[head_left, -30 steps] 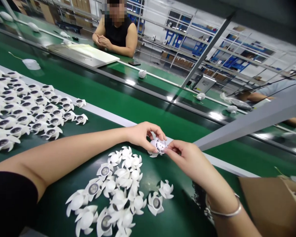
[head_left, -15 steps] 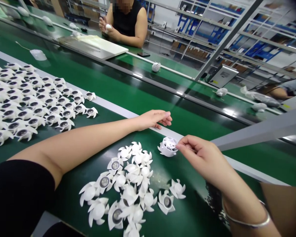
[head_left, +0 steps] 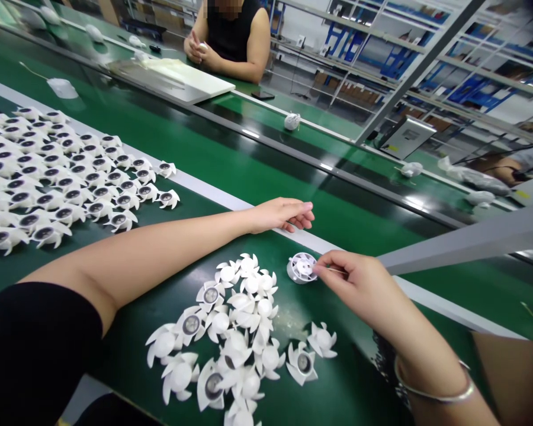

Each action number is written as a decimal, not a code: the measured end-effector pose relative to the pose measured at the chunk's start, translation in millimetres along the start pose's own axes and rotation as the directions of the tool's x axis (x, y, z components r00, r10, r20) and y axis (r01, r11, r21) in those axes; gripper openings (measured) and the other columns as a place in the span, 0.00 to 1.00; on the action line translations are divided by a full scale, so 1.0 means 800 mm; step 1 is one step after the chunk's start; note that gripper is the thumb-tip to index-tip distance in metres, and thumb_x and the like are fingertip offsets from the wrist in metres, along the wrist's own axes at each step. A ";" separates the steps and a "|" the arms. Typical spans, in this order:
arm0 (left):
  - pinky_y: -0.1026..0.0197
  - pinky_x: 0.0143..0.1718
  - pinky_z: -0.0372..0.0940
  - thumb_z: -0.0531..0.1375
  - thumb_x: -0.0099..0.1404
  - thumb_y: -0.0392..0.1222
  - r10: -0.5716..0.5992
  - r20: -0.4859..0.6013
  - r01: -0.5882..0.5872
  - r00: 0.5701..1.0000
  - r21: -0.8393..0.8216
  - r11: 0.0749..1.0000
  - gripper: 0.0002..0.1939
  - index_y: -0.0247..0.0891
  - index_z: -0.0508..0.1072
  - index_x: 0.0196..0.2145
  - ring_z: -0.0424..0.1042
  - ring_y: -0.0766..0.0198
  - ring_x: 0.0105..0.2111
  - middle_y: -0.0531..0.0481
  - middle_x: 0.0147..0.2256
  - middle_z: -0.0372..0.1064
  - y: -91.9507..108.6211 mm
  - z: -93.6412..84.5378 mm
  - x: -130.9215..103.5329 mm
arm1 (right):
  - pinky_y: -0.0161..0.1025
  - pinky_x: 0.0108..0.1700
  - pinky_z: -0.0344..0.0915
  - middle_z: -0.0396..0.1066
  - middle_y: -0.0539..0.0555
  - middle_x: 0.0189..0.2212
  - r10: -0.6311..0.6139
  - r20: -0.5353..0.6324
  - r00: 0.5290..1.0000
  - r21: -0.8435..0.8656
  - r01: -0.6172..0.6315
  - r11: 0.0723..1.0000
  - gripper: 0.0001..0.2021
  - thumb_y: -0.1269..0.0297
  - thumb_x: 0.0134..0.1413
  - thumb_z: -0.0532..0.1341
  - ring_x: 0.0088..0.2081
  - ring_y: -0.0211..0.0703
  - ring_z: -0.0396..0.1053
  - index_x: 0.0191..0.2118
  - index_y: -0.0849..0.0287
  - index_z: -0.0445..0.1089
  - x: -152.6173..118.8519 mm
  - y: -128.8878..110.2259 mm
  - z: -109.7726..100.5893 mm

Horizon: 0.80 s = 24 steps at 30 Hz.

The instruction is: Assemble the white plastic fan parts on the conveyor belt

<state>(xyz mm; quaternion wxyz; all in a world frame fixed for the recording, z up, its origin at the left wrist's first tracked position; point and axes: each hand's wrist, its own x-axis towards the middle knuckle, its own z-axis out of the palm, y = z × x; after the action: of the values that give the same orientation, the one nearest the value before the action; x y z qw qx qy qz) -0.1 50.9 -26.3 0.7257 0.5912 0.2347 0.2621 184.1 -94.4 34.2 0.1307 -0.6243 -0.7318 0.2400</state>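
My left hand [head_left: 284, 215] hovers over the white strip at the table's edge, fingers loosely bent and apart, holding nothing. To its lower right, my right hand [head_left: 350, 278] pinches a thin wire at the rim of a round white fan housing [head_left: 301, 269]. That housing rests on the green table, its open, spoked face up. A loose pile of white fan blades [head_left: 235, 346] lies below my left forearm, some showing a grey metal hub. Two blades sit apart from the pile, one hub up [head_left: 302, 362] and one hub down [head_left: 322, 339].
Rows of white fan blades [head_left: 53, 177] cover the left side. Beyond the white strip runs a green belt [head_left: 204, 160] with a white part [head_left: 62, 88] on it. A person [head_left: 233, 38] sits across. A grey metal bar [head_left: 471, 228] slants in at right.
Inside or under the housing, the blades that stuck out past its rim no longer show. My hands have hardly moved; the view has shifted slightly. The person's hands across have come together.
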 end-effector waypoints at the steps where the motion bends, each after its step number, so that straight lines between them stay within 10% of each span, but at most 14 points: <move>1: 0.60 0.39 0.64 0.63 0.59 0.63 0.009 0.018 -0.009 1.000 0.025 1.000 0.27 0.35 0.74 0.40 0.70 0.65 0.38 0.46 0.38 0.74 0.000 0.000 -0.001 | 0.37 0.26 0.56 0.67 0.48 0.19 0.005 0.002 1.000 -0.007 -0.005 1.000 0.12 0.57 0.60 0.59 0.24 0.40 0.64 0.29 0.54 0.72 0.000 0.000 0.000; 10: 0.59 0.38 0.62 0.73 0.50 0.49 0.107 0.445 -0.332 0.889 0.465 0.821 0.19 0.43 0.82 0.40 0.70 0.59 0.41 0.49 0.42 0.75 0.006 0.006 -0.015 | 0.38 0.28 0.57 0.70 0.49 0.22 0.017 0.008 1.000 -0.029 -0.017 0.999 0.11 0.58 0.59 0.59 0.25 0.42 0.65 0.28 0.53 0.74 0.002 0.005 0.001; 24: 0.63 0.32 0.60 0.73 0.52 0.48 0.034 0.484 -0.329 0.874 0.539 0.776 0.21 0.44 0.81 0.45 0.70 0.64 0.35 0.48 0.41 0.75 0.010 0.003 -0.007 | 0.35 0.29 0.54 0.71 0.47 0.22 0.062 0.089 0.994 0.010 -0.063 0.998 0.08 0.63 0.55 0.63 0.26 0.39 0.64 0.27 0.56 0.75 0.010 0.006 0.000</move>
<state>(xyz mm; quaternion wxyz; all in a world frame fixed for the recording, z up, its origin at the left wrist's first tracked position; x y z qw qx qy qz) -3.3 46.6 -17.4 0.5019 0.8560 0.0725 0.1004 186.8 -86.2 31.0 0.0944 -0.6349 -0.7154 0.2761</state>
